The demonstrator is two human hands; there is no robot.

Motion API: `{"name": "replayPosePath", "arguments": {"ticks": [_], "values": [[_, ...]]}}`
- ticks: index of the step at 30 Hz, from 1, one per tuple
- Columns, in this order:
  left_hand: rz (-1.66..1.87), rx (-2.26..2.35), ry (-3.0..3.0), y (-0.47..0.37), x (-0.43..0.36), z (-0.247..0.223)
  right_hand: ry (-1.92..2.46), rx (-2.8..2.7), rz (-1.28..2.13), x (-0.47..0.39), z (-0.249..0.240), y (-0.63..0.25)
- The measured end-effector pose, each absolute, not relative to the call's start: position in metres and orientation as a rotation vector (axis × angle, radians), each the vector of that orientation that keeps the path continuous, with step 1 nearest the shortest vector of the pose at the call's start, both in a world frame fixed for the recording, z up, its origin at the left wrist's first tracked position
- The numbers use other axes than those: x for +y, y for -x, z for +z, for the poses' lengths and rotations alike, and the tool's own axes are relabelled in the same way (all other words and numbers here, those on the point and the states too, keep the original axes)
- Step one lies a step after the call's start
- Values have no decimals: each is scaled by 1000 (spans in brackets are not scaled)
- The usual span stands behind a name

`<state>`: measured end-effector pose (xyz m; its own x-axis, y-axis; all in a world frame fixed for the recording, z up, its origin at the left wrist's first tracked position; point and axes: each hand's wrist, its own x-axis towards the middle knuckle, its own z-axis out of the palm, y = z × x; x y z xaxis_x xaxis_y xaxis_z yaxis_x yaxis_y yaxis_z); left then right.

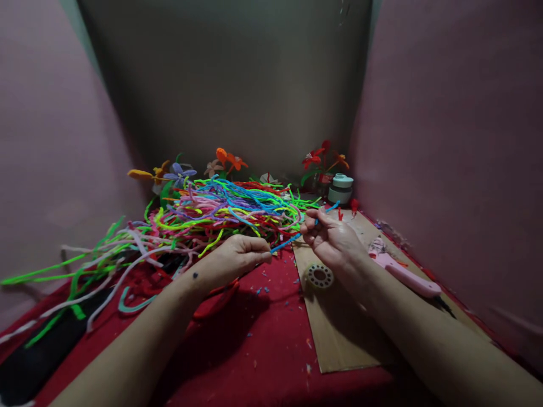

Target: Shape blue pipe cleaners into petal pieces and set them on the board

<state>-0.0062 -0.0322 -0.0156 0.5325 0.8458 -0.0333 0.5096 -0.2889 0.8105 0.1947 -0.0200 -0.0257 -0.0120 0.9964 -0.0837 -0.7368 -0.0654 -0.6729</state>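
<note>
Head view: red-covered tabletop (254,350), fluff crumbs scattered toward its near edge. Tangled pile of fuzzy stems (237,206) takes up the far side and runs out to the left edge. Cardboard sheet (331,339) lies along the right edge, one corner pointing at the near edge. Pink-handled tool (407,275) rests on the cardboard by its right edge; lidded jar (340,192) stands near its far edge; round spool (319,276) sits by its left edge. Left hand (244,253): fingers closed, thumb on index, pinching one end of the blue stem (286,244). Right hand (333,240): thumb and index closed on the same stem, other fingers loosely curled, short tail sticking out past the grip. Stem is off the surface, nearly straight, rising toward the right hand, around the cardboard's far left corner. Handling, my read: next to no weight, soft nap over probably a thin wire core, so bends easily and keeps the bend. Not slippery, not fragile, but hard pinching could flatten the fuzz and overbending kink it. Fingertip pinch just in from each end; tips might be scratchy.
</note>
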Motion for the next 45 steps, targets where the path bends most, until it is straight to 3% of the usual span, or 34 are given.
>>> {"name": "replayPosePath", "arguments": {"ticks": [7, 18, 25, 30, 40, 45], "values": [[492, 1102, -2169, 10, -32, -14, 651, -494, 1542, -18, -26, -194], [309, 1020, -1859, 23, -27, -8, 642, -693, 1498, -20, -24, -195], [533, 696, -1619, 3, -43, -15, 461, -897, 1636, -35, -32, -181], [630, 856, -1460, -7, -49, -23, 448, -971, 1652, -34, -37, -179], [600, 968, -1594, 4, -44, -9, 724, -1051, 1377, -29, -43, -181], [606, 828, -1458, 2, -47, -13, 680, -1162, 1408, -33, -43, -177]]}}
